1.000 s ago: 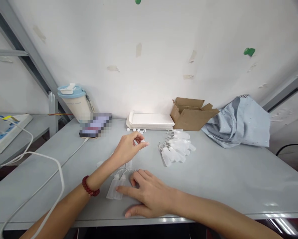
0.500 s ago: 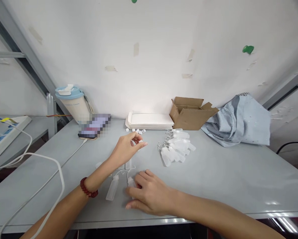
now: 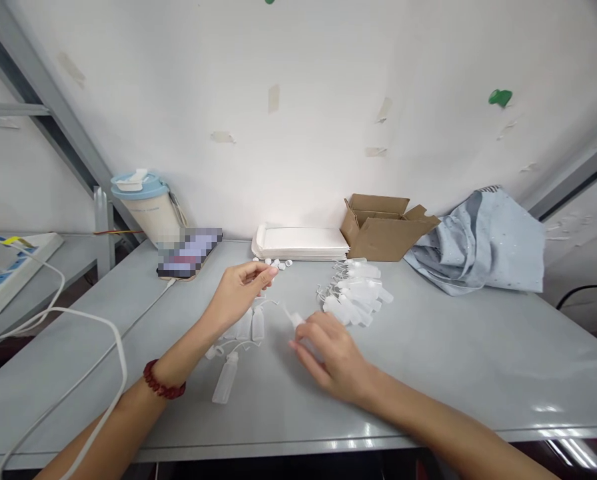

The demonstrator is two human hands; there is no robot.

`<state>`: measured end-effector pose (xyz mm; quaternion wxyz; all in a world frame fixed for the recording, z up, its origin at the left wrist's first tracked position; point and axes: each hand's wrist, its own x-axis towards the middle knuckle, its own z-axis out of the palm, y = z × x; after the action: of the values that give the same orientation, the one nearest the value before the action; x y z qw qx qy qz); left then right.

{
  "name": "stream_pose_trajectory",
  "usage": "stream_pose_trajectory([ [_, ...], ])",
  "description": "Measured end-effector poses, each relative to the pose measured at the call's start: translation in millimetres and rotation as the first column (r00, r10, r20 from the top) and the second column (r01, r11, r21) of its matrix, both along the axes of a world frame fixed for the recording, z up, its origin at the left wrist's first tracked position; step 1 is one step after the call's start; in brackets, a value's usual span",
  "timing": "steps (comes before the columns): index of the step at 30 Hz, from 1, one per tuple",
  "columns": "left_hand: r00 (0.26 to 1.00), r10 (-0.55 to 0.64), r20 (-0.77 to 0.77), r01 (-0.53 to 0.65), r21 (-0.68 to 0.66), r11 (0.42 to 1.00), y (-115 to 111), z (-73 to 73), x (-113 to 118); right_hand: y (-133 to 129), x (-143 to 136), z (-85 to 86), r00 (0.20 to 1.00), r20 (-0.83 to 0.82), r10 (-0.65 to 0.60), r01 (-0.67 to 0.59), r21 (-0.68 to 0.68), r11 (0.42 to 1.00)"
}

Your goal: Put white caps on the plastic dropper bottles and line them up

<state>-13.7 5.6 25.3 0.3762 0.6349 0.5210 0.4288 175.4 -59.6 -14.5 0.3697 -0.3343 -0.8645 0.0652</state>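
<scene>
My left hand (image 3: 243, 293) is raised over the left side of the table with thumb and fingers pinched together; a small white cap shows in part at the fingertips. Just behind it lie several loose white caps (image 3: 285, 265). My right hand (image 3: 331, 357) grips a small translucent plastic bottle (image 3: 296, 320) by its body, its thin strap pointing up and left. Under the left wrist lie more such bottles (image 3: 257, 325), partly hidden by the arm. One bottle (image 3: 225, 380) lies apart, closer to the front edge. A pile of similar bottles (image 3: 361, 290) sits beyond my right hand.
White trays or sheets (image 3: 303, 243) are stacked against the wall beside an open cardboard box (image 3: 386, 233). Grey-blue cloth (image 3: 488, 247) lies at the right. At the left stand a tumbler (image 3: 146, 210), a phone (image 3: 191, 253) and a white cable (image 3: 121, 347).
My right hand has lifted a bottle from the table and moved up and right with it. My left hand has shifted slightly left and closed its pinch.
</scene>
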Motion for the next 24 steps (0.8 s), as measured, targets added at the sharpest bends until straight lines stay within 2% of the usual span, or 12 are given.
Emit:
stream_pose_trajectory([
  [3,0.994,-0.098,0.051,0.100,-0.037,0.994,-5.3,5.5,-0.2,6.4,5.0,2.4,0.974,-0.197,-0.108,0.067,-0.204,0.977],
  [5,0.971,-0.227,0.071,0.233,-0.081,0.969,-10.0,7.4,1.6,9.2,7.1,6.5,0.944,-0.271,-0.190,0.071,-0.395,0.916],
  [7,0.934,-0.349,0.079,0.357,-0.135,0.924,-14.1,7.1,5.2,10.8,8.2,11.5,0.913,-0.334,-0.234,0.010,-0.555,0.832],
  [9,0.913,-0.398,0.088,0.408,-0.160,0.899,-16.7,4.8,9.8,11.5,8.5,15.5,0.881,-0.414,-0.229,-0.105,-0.644,0.758],
  [12,0.931,-0.339,0.136,0.355,-0.117,0.928,-17.8,0.5,15.6,12.1,8.4,16.7,0.837,-0.521,-0.167,-0.291,-0.682,0.671],
  [15,0.939,-0.288,0.188,0.308,-0.089,0.947,-17.9,-1.2,17.8,12.3,8.4,14.2,0.811,-0.572,-0.119,-0.396,-0.688,0.608],
  [19,0.932,-0.307,0.190,0.333,-0.118,0.936,-19.6,1.4,18.9,12.6,8.7,13.3,0.806,-0.587,-0.075,-0.456,-0.696,0.554],
  [24,0.929,-0.340,0.150,0.361,-0.149,0.921,-20.5,3.7,18.4,13.6,10.8,15.9,0.840,-0.539,-0.060,-0.431,-0.731,0.529],
])
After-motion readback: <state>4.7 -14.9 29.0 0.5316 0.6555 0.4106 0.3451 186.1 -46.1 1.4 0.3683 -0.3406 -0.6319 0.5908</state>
